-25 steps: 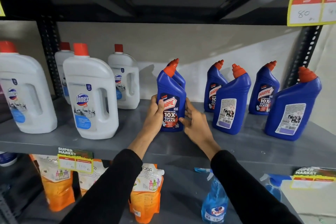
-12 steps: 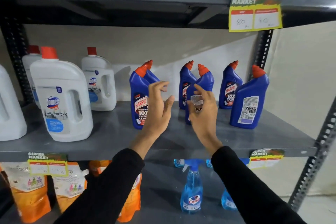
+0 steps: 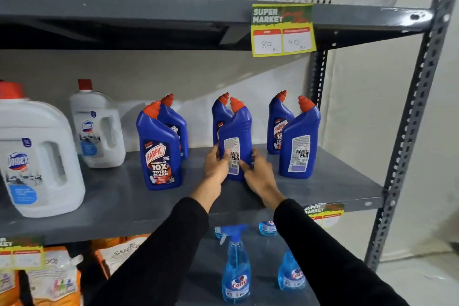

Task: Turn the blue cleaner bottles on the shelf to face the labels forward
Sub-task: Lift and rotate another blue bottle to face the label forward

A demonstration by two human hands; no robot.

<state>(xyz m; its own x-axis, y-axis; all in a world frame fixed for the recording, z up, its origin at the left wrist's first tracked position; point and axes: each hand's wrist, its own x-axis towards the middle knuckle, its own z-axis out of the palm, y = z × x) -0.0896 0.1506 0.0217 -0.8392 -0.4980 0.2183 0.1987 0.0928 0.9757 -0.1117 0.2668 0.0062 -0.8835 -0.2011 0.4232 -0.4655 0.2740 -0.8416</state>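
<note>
On the grey metal shelf point(image 3: 335, 181), the left blue plastic cleaner bottle with an orange cap point(image 3: 159, 154) already shows its label. The left hand point(image 3: 216, 166) and right hand point(image 3: 258, 174) clasp the lower sides of the middle blue bottle point(image 3: 236, 131), back label forward (barcode visible). It looks stiff, smooth, probably liquid-heavy; gripping low should keep it steady while turning.

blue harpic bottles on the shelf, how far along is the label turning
Done: the front left bottle shows its Harpic label forward. In hand: the left hand and right hand grip the front middle bottle, whose back label with the barcode faces out. Left: the front right bottle also shows its back label. The back right bottle faces forward.
</note>
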